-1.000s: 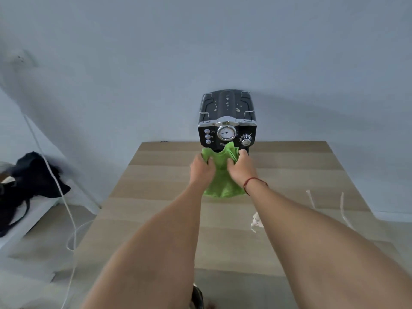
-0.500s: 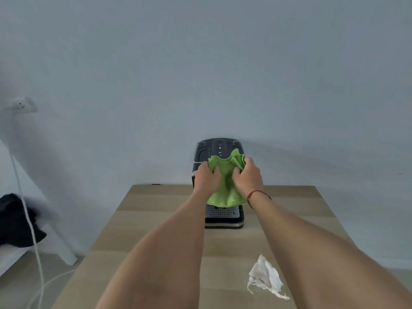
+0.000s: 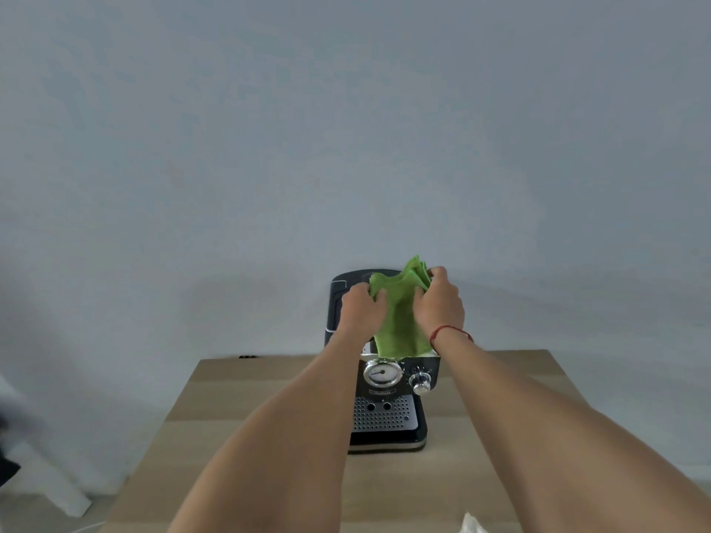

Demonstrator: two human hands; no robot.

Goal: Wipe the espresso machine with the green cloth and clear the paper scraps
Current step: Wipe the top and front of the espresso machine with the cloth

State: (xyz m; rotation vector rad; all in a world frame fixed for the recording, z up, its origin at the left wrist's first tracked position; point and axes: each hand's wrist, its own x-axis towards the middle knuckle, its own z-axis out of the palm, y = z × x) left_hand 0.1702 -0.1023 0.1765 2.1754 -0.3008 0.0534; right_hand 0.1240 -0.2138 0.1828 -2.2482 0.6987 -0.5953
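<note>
A black espresso machine (image 3: 386, 402) with a round gauge and a silver knob stands at the far middle of the wooden table (image 3: 238, 428), against the wall. The green cloth (image 3: 400, 321) lies spread over the machine's top and hangs a little over its front edge. My left hand (image 3: 359, 313) grips the cloth's left side, and my right hand (image 3: 438, 305) grips its bunched right side, a red string around that wrist. A white paper scrap (image 3: 471, 525) peeks in at the bottom edge, near my right forearm.
A pale grey wall rises directly behind the machine. A white table leg or frame (image 3: 57, 490) and a dark blurred thing (image 3: 5, 467) sit at the lower left beside the table. A thin white cable (image 3: 86, 527) runs on the floor.
Both hands have carried the cloth from the machine's front up onto its top and farther back. The view has tilted up, so the paper scrap has slid to the bottom edge.
</note>
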